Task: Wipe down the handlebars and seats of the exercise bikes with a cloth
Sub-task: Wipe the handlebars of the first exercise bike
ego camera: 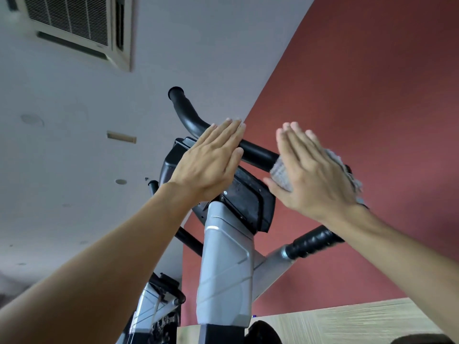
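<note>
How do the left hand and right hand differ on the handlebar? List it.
The left hand lies bare on the black handlebar; the right hand presses a grey cloth against it. The left hand sits nearer the bar's upward curve; the right hand sits further along, towards the red wall. Both show flat, straight fingers.

Dark red wall (372,83), grey-white ceiling (74,145), ceiling air-conditioning vent (74,23), pale wood-grain panel (347,321) at lower right

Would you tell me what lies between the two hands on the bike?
In the head view, a bare stretch of black handlebar runs between the left hand and the right hand, which presses the grey cloth.
</note>
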`<state>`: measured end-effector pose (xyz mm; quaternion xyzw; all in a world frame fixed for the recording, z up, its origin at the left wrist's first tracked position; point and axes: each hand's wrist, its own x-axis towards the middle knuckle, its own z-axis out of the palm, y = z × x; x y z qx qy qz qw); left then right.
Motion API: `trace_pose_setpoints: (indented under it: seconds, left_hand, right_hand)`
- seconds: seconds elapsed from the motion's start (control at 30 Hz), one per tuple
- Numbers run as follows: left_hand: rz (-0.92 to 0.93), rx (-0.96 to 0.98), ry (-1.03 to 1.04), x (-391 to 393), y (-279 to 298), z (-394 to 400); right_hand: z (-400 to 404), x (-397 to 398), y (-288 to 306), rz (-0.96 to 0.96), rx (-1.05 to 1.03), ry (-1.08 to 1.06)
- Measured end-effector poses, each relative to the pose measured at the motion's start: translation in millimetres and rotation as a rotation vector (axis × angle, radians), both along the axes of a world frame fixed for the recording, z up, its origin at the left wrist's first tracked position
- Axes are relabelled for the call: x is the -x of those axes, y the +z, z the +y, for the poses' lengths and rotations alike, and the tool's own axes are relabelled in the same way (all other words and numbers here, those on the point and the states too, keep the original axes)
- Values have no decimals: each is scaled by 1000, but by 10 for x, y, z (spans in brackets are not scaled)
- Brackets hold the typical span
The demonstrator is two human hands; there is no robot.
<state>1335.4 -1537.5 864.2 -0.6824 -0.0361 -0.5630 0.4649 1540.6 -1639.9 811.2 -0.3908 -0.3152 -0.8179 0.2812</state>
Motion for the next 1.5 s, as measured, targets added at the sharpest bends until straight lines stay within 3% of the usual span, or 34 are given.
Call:
trace_pose_setpoints:
  seconds: [0.17,0.4,0.53,0.73,0.9,1.17,1.37,1.5]
  left_hand:
    - [-2,-16,-12,27,24,17]
    - [-7,-59,74,108,47,-8]
    - [-70,-85,-2,207,152,-4]
    - [64,80,164,306,534,-340]
    - [257,226,159,386,668,-497]
    - [443,561,315,412,1093,-818]
    - [423,693,213,366,1113,-832]
    - [389,744,252,325,1106,-808]
  right_hand:
    - [159,374,310,-14,53,51]
    - [-37,-27,-36,42,84,130]
    - [-107,-145,-134,60,152,185]
    - [-162,-79,-117,50,224,405]
    - [-500,333,224,246,471,822]
    - [-787,416,1087,765,899,1066]
    - [-752,336,1438,938,1057,1250]
    - [-642,141,1581,948,1206,1370]
